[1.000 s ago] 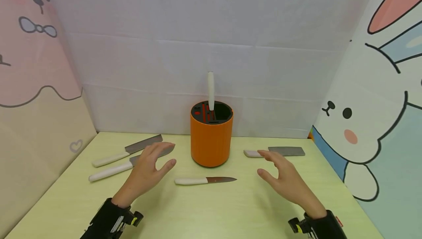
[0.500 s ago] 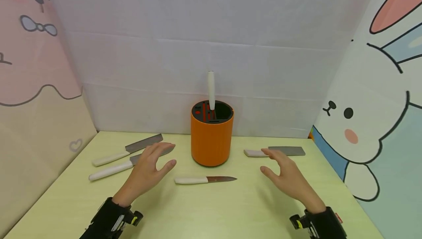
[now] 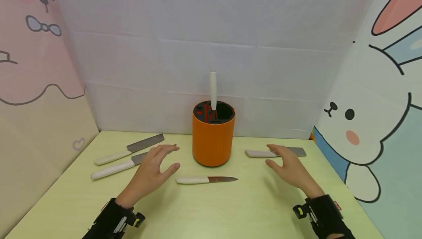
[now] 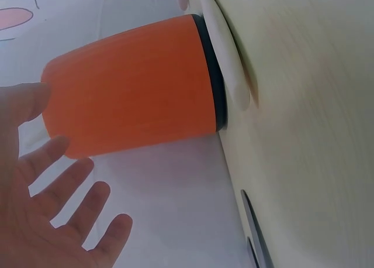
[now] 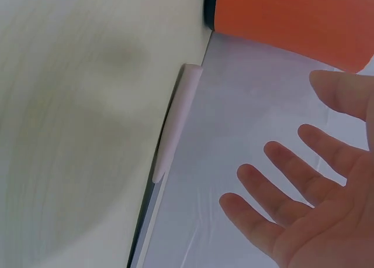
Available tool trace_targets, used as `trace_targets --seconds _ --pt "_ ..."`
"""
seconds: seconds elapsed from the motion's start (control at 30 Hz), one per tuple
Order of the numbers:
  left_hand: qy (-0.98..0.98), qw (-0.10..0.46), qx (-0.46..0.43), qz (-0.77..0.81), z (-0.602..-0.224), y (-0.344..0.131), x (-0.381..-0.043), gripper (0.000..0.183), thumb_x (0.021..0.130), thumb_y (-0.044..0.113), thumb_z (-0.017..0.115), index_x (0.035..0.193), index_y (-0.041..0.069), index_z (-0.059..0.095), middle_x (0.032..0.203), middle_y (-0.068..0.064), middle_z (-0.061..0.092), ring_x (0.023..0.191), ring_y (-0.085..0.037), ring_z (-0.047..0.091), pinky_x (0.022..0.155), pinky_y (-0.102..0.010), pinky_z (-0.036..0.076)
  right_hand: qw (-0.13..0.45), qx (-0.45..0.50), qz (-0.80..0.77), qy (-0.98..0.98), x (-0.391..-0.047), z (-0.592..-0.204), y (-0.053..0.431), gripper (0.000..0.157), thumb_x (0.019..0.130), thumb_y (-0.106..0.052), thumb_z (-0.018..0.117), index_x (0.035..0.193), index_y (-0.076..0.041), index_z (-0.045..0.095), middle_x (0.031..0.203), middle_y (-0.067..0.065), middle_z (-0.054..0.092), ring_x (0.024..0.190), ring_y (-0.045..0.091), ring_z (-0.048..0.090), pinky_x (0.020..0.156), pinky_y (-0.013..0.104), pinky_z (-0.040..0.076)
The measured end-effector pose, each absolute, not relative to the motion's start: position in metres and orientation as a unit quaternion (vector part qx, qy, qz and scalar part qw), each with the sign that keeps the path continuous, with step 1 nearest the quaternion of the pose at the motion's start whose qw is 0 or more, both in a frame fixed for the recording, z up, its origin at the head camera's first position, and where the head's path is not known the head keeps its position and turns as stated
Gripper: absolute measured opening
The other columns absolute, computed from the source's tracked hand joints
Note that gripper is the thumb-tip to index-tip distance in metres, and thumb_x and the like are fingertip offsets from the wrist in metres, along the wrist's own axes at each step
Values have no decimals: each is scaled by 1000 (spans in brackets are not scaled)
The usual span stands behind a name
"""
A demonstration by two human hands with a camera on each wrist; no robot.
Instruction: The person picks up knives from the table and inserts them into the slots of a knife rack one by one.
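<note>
While holding both bare hands above the pale table [image 3: 230, 209], shows the left hand [image 3: 153, 169] left of the frame's lower middle, with fingers apart and gently bent, and the right hand [image 3: 288, 167] right of the middle, with fingers likewise apart.

Has an orange knife holder [image 3: 212, 142] upright beyond and between the hands, near the centre of the frame, with a dark slotted top showing some red. Bears one white handle [image 3: 213, 90] standing up from that top.

Holds the left hand partly in front of a white-handled knife [image 3: 120, 168] at the left of the frame, hiding some of the blade. Has, just beyond, a cleaver [image 3: 133, 148] lying at nearly the same slant. Shows a small knife [image 3: 201, 180] flat on the table below the holder, with white handle to the left and brownish blade pointing right.

Overlaps the middle of another cleaver [image 3: 257, 154] with the right hand, right of centre in the head view, yet shows hand and handle well apart in the right wrist view.

Wears a black cuff [image 3: 115, 219] at lower left and another at lower right. Has a creased white sheet [image 3: 230, 22] across the top, behind the table, a pink panel [image 3: 43, 63] at upper left and a drawn rabbit [image 3: 362, 158] at right.
</note>
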State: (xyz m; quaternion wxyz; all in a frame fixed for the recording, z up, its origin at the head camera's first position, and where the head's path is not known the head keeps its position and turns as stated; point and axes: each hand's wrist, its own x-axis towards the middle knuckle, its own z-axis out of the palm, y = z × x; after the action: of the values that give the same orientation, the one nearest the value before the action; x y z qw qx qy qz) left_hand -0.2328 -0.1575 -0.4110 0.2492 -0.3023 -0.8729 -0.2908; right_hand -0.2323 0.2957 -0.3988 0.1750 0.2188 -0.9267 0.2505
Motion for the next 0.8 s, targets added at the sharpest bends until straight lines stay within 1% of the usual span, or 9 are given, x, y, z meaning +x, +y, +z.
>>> trace_targets --seconds 0.07,0.2,0.33,0.43,0.53,0.67,0.8 --pt "-875 244 -302 -290 -412 -155 -232 47 92 43 62 133 23 51 136 5 47 120 -19 41 93 -48 40 169 217 251 -928 -238 -401 298 53 91 -21 67 137 -6 46 127 18 53 109 36 54 88 55 46" --pt "-877 238 -301 -290 -414 -152 -230 46 92 45 62 132 26 51 138 5 46 121 -20 40 94 -49 40 153 216 253 -931 -247 -406 302 51 92 -22 66 137 -8 46 128 19 53 109 37 53 88 54 46" --pt "-877 235 -303 -289 -414 -149 -228 46 92 45 62 131 25 52 138 3 45 125 -22 38 98 -51 37 132 216 256 -933 -254 -412 307 50 93 -24 65 137 -7 46 129 20 52 110 37 53 88 54 45" --pt "-875 236 -309 -289 -414 -147 -227 46 91 44 63 131 23 53 137 2 47 126 -25 38 98 -52 37 118 215 254 -936 -262 -415 308 50 93 -21 65 137 -6 46 128 21 52 109 37 52 87 53 46" --pt "-873 233 -315 -289 -415 -145 -225 47 91 44 64 131 22 53 135 3 48 127 -25 37 99 -51 37 109 215 234 -942 -273 -418 308 49 92 -18 65 136 -3 47 125 21 53 108 37 52 86 53 46" --pt "-876 225 -317 -286 -415 -144 -224 47 92 45 62 132 24 52 133 8 48 127 -21 37 99 -49 38 95 217 208 -949 -287 -422 307 45 92 -15 65 132 -1 51 122 21 55 109 37 52 88 54 45" --pt "-878 221 -315 -285 -415 -143 -224 47 92 46 61 132 22 52 133 9 47 126 -20 37 99 -48 38 89 229 181 -952 -297 -424 304 42 89 -13 67 127 1 55 118 20 57 106 35 54 87 52 46"
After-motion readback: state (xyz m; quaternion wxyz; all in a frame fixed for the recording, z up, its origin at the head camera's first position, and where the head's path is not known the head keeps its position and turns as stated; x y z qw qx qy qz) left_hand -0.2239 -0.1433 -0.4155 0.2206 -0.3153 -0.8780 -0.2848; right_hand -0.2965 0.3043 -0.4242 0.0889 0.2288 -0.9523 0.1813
